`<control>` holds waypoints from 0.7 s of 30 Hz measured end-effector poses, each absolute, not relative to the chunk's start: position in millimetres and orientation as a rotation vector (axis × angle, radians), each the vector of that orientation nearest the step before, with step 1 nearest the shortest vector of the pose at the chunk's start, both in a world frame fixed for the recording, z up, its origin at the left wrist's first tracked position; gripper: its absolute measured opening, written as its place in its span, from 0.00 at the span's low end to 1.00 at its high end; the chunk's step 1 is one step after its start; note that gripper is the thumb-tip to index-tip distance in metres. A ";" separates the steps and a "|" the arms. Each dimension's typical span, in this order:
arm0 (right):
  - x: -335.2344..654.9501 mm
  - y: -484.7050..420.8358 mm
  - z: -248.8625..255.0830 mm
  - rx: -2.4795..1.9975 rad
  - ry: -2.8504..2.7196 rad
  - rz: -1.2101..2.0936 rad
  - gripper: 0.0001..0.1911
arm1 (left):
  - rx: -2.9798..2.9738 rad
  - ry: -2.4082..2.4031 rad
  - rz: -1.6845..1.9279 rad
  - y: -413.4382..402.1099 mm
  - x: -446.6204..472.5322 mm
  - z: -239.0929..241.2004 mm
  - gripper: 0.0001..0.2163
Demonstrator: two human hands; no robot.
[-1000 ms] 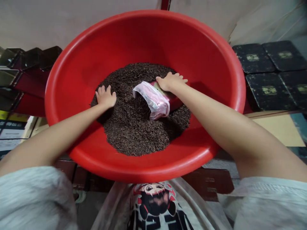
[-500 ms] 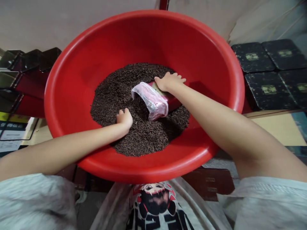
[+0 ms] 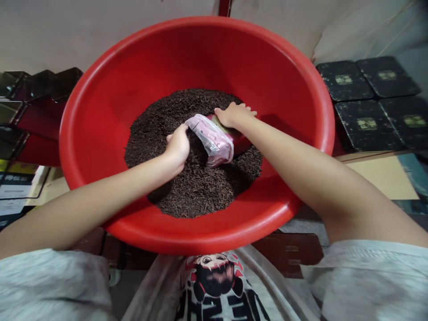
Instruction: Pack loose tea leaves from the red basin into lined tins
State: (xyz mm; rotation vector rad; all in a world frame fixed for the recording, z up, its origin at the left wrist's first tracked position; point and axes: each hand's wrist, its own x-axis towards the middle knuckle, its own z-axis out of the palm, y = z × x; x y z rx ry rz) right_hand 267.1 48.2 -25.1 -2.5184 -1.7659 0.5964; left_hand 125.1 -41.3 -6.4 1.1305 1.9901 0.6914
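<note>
Dark, loose tea leaves (image 3: 197, 191) lie heaped in the bottom of a big red basin (image 3: 197, 236). A red tin (image 3: 242, 141) lies on its side in the heap, its mouth towards the left. A clear plastic bag (image 3: 214, 140) lines the tin and folds out over its rim. My right hand (image 3: 236, 115) grips the tin from above, thumb and fingers spread across its upper side. At the tin's mouth, my left hand (image 3: 179, 145) is curled, with a fingertip or thumb against the bag's upper edge. Its other fingertips are hidden.
Dark-lidded tins (image 3: 364, 122) stand in a group to the right of the basin. Open tins (image 3: 40, 120) are stacked on the left. Behind the basin is a pale wall (image 3: 110, 26). A brown box (image 3: 289, 254) sits low, beyond the basin's near rim.
My left hand has moved up and right from the tea leaves to the edge of the plastic bag. My right hand stays on the tin. The view has shifted slightly.
</note>
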 end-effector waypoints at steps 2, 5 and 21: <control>266.8 47.7 -23.9 -2.518 -1.776 0.595 0.42 | 1.375 2.148 0.556 -35.1 95.8 -24.5 0.19; 265.8 46.6 -23.0 -2.515 -1.781 0.588 0.41 | 1.886 2.217 0.215 -8.8 45.9 -51.5 0.23; 265.2 45.7 -22.1 -2.503 -1.792 0.595 0.41 | 1.285 2.416 0.151 -21.0 60.5 -78.6 0.21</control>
